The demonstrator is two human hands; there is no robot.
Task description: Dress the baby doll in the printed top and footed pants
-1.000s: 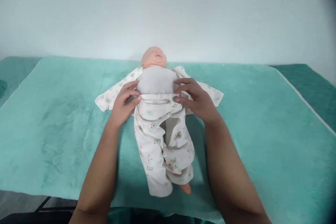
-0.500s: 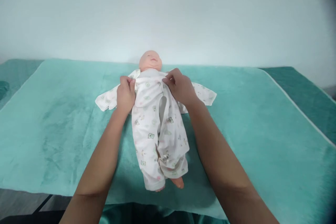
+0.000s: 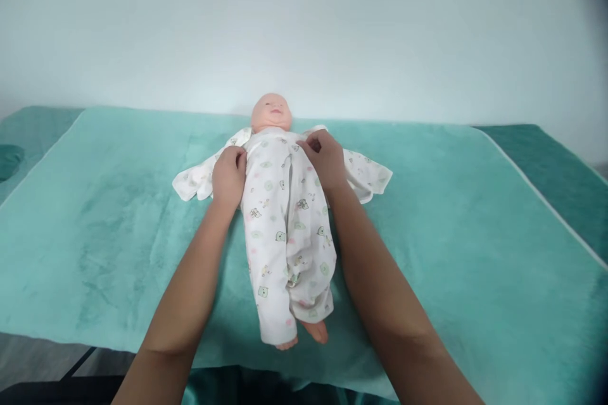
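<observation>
A baby doll (image 3: 272, 112) lies on its back, head toward the wall and feet toward me. White baby trousers (image 3: 266, 253) with a small animal print cover its legs and reach high up its chest. My left hand (image 3: 230, 178) is closed on the waistband at the doll's left-hand side in view. On the opposite side my right hand (image 3: 327, 155) pinches the waistband's edge. A matching printed baby shirt (image 3: 192, 181) is spread under the doll, its sleeves stretched out to both sides. The doll's toes show below the trouser cuffs.
A teal plush blanket (image 3: 123, 234) covers the table, with a darker teal cloth (image 3: 532, 164) along the right side. A pale wall (image 3: 304, 25) stands right behind the table. The blanket's front edge hangs close to me.
The trousers sit a little higher and straighter on the doll, and the gap between the legs has narrowed. My right hand has shifted slightly; both hands keep their hold.
</observation>
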